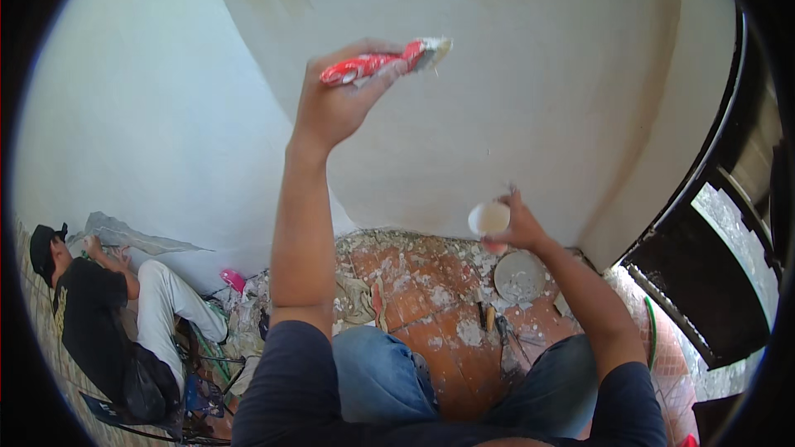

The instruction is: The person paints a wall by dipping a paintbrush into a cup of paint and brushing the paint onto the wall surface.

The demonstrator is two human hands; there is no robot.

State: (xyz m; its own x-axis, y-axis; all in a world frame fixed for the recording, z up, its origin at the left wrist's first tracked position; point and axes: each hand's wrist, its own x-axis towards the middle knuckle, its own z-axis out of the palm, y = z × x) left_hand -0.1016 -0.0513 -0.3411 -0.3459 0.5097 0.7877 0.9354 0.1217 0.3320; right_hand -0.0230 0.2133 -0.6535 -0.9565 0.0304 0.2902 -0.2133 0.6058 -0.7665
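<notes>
My left hand (335, 102) is raised in front of the wall (435, 136), its fingers closed around a paintbrush (372, 67) with a red handle smeared in white. The brush bristles (442, 48) point right and carry whitish material; whether they touch the wall I cannot tell. Lower and to the right, my right hand (523, 223) grips a small white cup (481, 218), whose mouth faces me and shows pale contents. A greyish-beige coat covers the middle of the wall, beside a whiter area on the left.
Terracotta floor tiles (435, 347) are strewn with white chips. A round grey lid or dish (520, 277) and a wooden-handled tool (490, 318) lie there. At left, a seated person (93, 316) works by a bare grey wall patch (127, 234). A dark door (695, 304) stands right, near a green hose (652, 329).
</notes>
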